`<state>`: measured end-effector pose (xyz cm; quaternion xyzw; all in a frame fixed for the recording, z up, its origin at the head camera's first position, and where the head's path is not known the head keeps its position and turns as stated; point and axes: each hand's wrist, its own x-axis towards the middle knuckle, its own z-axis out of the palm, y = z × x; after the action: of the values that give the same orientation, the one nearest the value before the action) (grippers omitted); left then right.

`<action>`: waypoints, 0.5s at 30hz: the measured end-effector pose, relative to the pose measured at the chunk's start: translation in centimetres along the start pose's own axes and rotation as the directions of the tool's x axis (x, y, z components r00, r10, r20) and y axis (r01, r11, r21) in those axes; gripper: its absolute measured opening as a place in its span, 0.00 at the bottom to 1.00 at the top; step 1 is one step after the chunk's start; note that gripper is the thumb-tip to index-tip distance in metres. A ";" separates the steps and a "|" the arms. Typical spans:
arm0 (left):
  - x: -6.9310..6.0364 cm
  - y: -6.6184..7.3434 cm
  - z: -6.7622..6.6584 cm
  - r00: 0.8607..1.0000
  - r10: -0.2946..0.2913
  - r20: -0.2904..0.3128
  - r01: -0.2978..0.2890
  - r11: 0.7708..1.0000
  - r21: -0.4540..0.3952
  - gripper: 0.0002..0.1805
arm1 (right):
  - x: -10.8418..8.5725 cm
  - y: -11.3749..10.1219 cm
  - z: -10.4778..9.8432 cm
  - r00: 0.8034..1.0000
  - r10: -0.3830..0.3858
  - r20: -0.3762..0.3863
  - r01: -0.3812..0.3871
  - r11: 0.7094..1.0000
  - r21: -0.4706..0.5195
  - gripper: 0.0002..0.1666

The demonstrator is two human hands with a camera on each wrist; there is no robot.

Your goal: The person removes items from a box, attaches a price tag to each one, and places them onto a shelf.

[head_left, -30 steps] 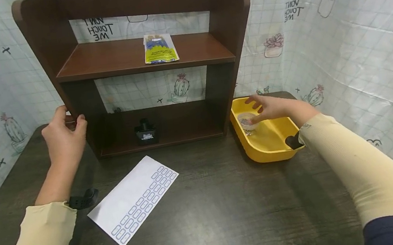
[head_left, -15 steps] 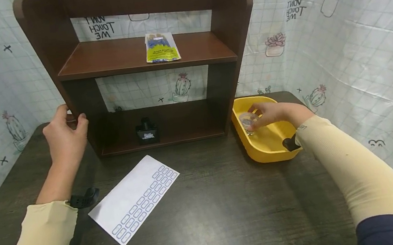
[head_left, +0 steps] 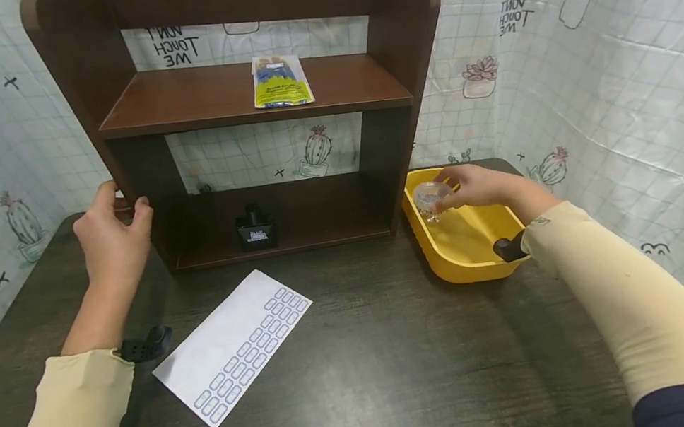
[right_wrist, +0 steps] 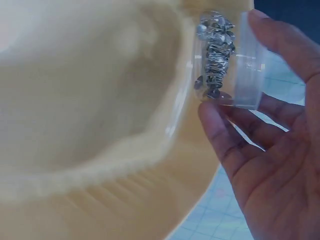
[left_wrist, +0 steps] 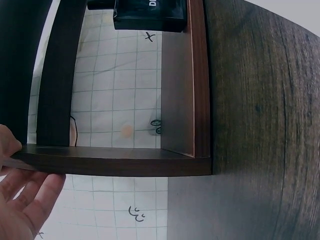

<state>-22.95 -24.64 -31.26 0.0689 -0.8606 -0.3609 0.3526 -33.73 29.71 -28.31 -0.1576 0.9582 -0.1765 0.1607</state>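
Note:
My right hand (head_left: pixel 476 186) pinches a small clear plastic tub (head_left: pixel 432 195) between thumb and fingers, above the inside of the yellow basket (head_left: pixel 466 272). Shiny metal pieces that look like thumbtacks (right_wrist: pixel 216 55) fill the tub's lower part in the right wrist view, and a frosted lid (right_wrist: pixel 251 62) covers it. On the far side, my left hand (head_left: pixel 114 234) grips the left side panel of the dark brown shelf (head_left: pixel 253 118). Its thumb lies on one side of the panel (left_wrist: pixel 115 167) and its fingers on the other, in the left wrist view.
A black bottle (head_left: pixel 256 231) stands on the lower shelf, and a yellow-and-blue packet (head_left: pixel 281 84) lies on the upper one. On the dark table (head_left: pixel 397 349), a white sheet of printed labels (head_left: pixel 237 347) lies in front. A patterned sheet (head_left: pixel 649 154) hangs behind and at the sides.
My right hand has closed its fingers on the tub, which stood in the basket, and raised it slightly. My left hand has stayed on the shelf panel.

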 end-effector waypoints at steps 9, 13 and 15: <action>-0.1 0.1 0.1 1.000 0.002 0.001 -0.002 1.000 -0.008 0.19 | -2.7 -0.8 -0.7 0.990 -0.065 -0.128 0.064 0.998 -0.007 0.43; -0.2 0.1 0.1 1.000 -0.001 0.003 0.001 1.000 -0.005 0.20 | -4.2 -1.8 -0.6 0.980 -0.099 -0.172 0.101 0.995 0.003 0.41; -0.2 0.1 0.1 1.000 -0.003 0.004 0.003 1.000 -0.005 0.20 | -4.9 -2.5 -0.2 0.973 -0.127 -0.191 0.135 0.990 0.027 0.38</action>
<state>-22.80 -24.44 -31.36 0.0688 -0.8604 -0.3637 0.3502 -28.77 29.34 -25.90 -0.1998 0.9530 -0.2198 0.0602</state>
